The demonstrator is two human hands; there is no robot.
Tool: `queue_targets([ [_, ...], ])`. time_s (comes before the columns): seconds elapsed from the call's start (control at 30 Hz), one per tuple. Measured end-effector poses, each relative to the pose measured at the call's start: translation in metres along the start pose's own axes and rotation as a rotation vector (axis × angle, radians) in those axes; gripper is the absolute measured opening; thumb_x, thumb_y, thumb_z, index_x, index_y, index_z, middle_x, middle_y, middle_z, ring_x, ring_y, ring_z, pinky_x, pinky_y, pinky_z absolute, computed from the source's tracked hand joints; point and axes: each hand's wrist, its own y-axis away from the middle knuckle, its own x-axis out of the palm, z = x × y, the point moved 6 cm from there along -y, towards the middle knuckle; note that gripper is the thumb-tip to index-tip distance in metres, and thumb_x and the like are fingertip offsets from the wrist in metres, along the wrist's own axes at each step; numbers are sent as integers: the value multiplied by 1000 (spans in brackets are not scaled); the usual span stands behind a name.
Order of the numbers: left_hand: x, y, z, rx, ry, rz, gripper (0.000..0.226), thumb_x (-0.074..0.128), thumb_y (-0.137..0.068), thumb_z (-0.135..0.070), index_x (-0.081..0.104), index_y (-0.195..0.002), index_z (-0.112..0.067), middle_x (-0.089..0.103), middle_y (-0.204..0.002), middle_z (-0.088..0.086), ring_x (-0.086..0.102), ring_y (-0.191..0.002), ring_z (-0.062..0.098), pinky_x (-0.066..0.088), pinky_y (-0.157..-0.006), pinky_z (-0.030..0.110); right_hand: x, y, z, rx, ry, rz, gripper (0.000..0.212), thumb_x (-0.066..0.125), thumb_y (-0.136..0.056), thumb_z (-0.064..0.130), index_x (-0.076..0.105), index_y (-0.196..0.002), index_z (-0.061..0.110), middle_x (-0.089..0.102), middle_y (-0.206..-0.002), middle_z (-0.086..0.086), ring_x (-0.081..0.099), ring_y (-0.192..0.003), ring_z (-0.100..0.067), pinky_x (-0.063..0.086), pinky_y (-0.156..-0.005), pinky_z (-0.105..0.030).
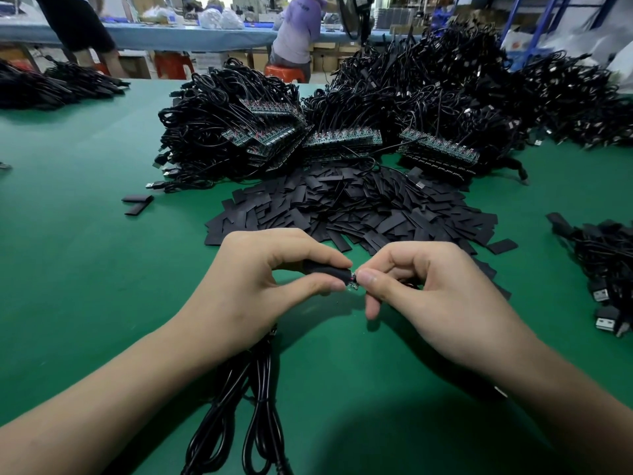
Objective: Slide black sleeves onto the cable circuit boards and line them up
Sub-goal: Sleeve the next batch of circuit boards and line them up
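Note:
My left hand (pixel 253 279) pinches a black sleeve (pixel 325 269) between thumb and forefinger, just above the green table. My right hand (pixel 428 293) pinches the small circuit board (pixel 353 282) at the sleeve's right end; only the board's tip with its solder points shows. A black cable (pixel 253 389) hangs from under my left hand toward the near edge. A heap of loose black sleeves (pixel 359 207) lies just beyond my hands. Behind it, stacks of circuit boards (pixel 342 140) with cables are piled up.
Large tangles of black cables (pixel 462 80) fill the back of the green table (pixel 85 269). A bundle of cables with USB plugs (pixel 606 279) lies at the right. Two stray sleeves (pixel 137 204) lie at the left. People work at a far bench (pixel 294 32).

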Motion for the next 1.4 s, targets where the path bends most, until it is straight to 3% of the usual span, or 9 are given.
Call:
queue_targets([
  [0.07,2,0,-2,8,-5,14,17,80,-82,-24,80,-99,-23,75,-90,-14,72,-86,5,54,-81,18,2,2,1,-1,-8,-13,21,66,-96,30,72,-76,28,74,-68,15,65,-60,-2,44,-63,-16],
  [0.2,1,0,2,-51,40,-12,18,80,-81,-25,81,-98,-22,76,-88,-14,73,-84,6,55,-80,18,3,2,6,-14,-45,-24,15,66,-96,34,75,-85,30,76,-77,19,70,-74,2,52,-78,-24],
  [0.33,-2,1,8,-154,139,-84,20,79,-78,-29,80,-97,-23,77,-86,-13,75,-78,4,55,-78,14,-8,5,10,-99,57,-192,1,75,-88,34,75,-87,34,74,-83,24,69,-87,7,50,-81,-18],
  [0.43,-1,2,8,-182,163,-104,19,80,-77,-29,80,-96,-24,77,-84,-13,75,-74,4,54,-75,11,-9,9,15,-177,152,-254,7,79,-88,28,75,-84,31,73,-80,23,69,-84,4,48,-77,-15],
  [0.67,2,3,9,-218,223,-82,21,78,-76,-28,80,-96,-21,78,-85,-12,75,-75,6,56,-76,14,-7,16,24,-266,382,-368,8,70,-86,39,76,-87,32,71,-81,22,63,-82,-11,47,-77,-33],
  [0.83,5,3,8,-209,249,-54,19,78,-77,-25,79,-97,-22,78,-88,-11,76,-78,8,57,-78,17,-4,19,28,-328,435,-385,9,70,-88,37,76,-90,30,71,-82,18,61,-81,-13,45,-80,-30],
  [1.1,2,1,10,-203,267,-129,32,84,-76,-27,76,-107,-27,78,-91,-8,75,-83,8,56,-83,20,-7,15,26,-237,260,-388,3,75,-84,35,77,-85,34,72,-79,24,66,-85,-3,51,-80,-29],
  [1.2,-4,3,13,-232,264,-279,44,87,-69,-33,74,-110,-28,73,-89,-1,72,-79,15,58,-87,30,-3,11,16,-130,50,-309,4,81,-86,27,78,-85,30,74,-81,26,69,-85,6,50,-79,-15],
  [1.4,-8,3,-3,-116,37,-279,54,85,-74,-35,70,-124,-19,75,-98,-5,74,-92,13,58,-91,30,8,6,4,26,-303,-95,11,73,-93,16,78,-97,25,79,-87,14,74,-91,-1,55,-84,-17],
])
